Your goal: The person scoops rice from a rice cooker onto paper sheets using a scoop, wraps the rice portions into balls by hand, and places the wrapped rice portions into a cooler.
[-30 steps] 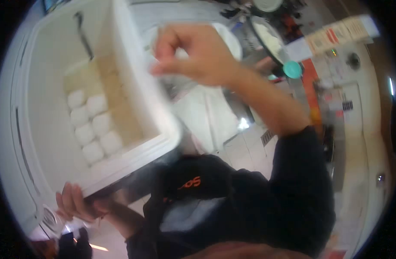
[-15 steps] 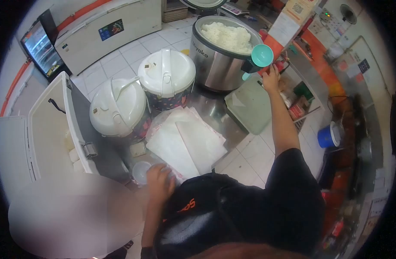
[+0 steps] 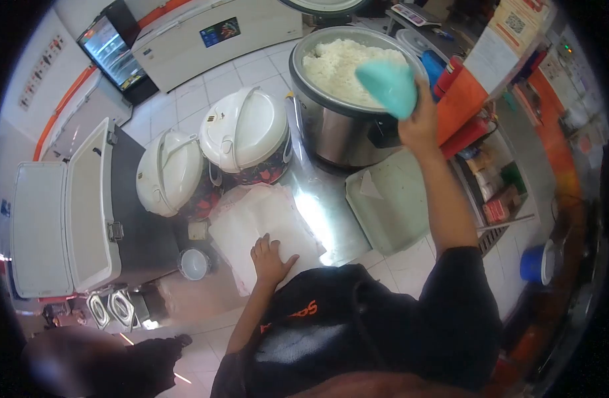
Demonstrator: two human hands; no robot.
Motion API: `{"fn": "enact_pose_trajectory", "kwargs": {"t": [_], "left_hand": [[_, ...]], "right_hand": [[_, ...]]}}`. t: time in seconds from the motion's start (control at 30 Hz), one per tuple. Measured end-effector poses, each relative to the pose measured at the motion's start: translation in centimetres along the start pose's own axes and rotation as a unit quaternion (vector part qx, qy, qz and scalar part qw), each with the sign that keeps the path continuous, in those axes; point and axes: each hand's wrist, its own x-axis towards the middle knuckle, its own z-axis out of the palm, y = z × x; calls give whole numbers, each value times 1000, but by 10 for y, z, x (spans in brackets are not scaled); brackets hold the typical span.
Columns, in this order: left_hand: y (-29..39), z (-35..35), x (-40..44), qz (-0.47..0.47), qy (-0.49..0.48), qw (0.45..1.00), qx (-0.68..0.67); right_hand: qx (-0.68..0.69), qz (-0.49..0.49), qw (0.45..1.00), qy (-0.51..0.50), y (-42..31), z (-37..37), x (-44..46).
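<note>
My right hand (image 3: 422, 123) grips a teal plastic scoop (image 3: 387, 86), its fingers closed around the handle end. The scoop is tilted over the right side of the cooked white rice (image 3: 334, 63), its outer side toward me; whether it touches the rice or carries any, I cannot tell. The rice fills a large steel rice cooker (image 3: 334, 132) up near its rim. My left hand (image 3: 271, 261) lies with fingers spread on a stack of white wrapping paper (image 3: 251, 212). A small clear plastic bowl (image 3: 194, 264) stands left of the stack, apart from that hand.
Two white-lidded floral pots (image 3: 244, 129) stand left of the cooker. A pale green tray (image 3: 390, 212) lies below my right forearm. Farther left is an open cooler box (image 3: 109, 225). Another person's dark sleeve (image 3: 145, 361) shows at lower left. A red-orange panel (image 3: 462, 109) rises right of the cooker.
My right hand has brought the scoop from the cooker's right side up over the rice and tipped it. My left hand has moved from beside the plastic bowl onto the paper stack. The view has shifted.
</note>
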Motion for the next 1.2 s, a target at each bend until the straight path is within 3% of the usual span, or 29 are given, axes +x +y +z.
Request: {"fn": "enact_pose_trajectory", "kwargs": {"t": [0.03, 0.13, 0.2, 0.23, 0.3, 0.4, 0.53, 0.6, 0.7, 1.03, 1.2], "left_hand": [[3, 1, 1, -8, 2, 1000, 5], [11, 2, 5, -30, 10, 999, 1], [15, 0, 7, -49, 3, 999, -12], [17, -2, 9, -51, 7, 999, -8], [18, -3, 7, -38, -2, 999, 0], [16, -1, 7, -41, -8, 999, -1], [13, -2, 7, -58, -20, 998, -12], [8, 0, 2, -48, -25, 998, -17], [4, -2, 1, -50, -39, 997, -43], [-2, -2, 0, -41, -54, 997, -44], [2, 1, 0, -42, -50, 997, -39]], "right_hand": [[-49, -34, 998, 17, 3, -3, 24], [-151, 3, 988, -28, 12, -3, 83], [-308, 37, 936, -166, 34, 7, 114], [-304, 35, 938, -164, 43, 17, 124], [-377, -52, 903, -199, 58, 48, 132], [-418, -65, 885, -197, 67, 89, 140], [-396, -72, 877, -262, 72, 104, 130], [-394, -70, 823, -403, 58, 91, 120], [-370, -47, 809, -454, 46, 82, 105], [-241, -8, 803, -546, 58, 69, 90], [-109, 12, 840, -532, 79, 53, 83]]}}
